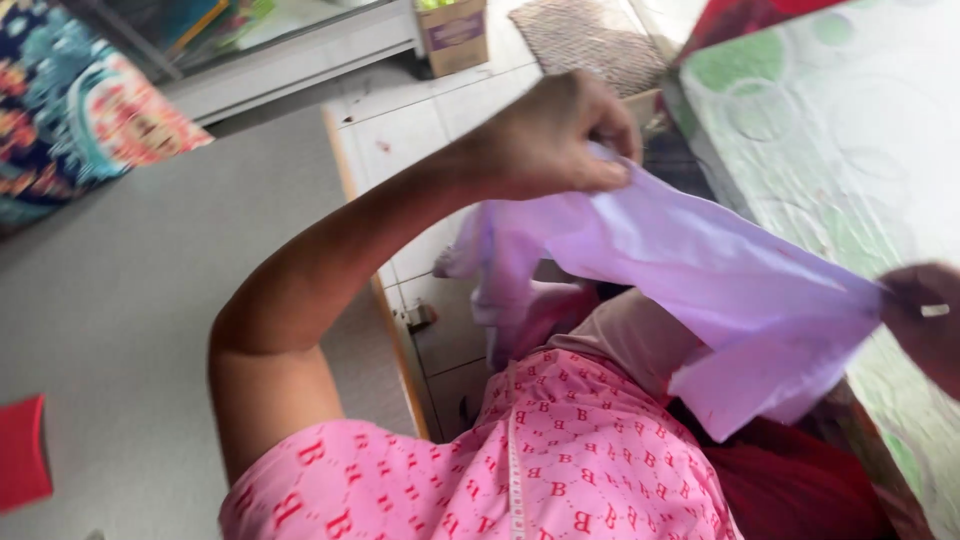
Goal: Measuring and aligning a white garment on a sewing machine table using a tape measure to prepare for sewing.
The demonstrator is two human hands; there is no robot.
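My left hand [560, 135] is raised at the upper middle, its fingers pinched shut on one edge of a thin lilac cloth [720, 280]. The cloth stretches down to the right, where my right hand [925, 315] grips its other end at the frame's edge; only part of that hand shows. More of the lilac cloth [500, 270] hangs bunched below my left hand, over my lap. My bent left arm and a pink patterned garment [560, 470] fill the lower middle.
A table with a green-circled cover [850, 130] runs along the right. White floor tiles [410, 130], a cardboard box [452, 35] and a woven mat [590, 40] lie beyond. A grey surface [130, 280] spreads left, with colourful patterned fabric [70, 110] and a red item [22, 450].
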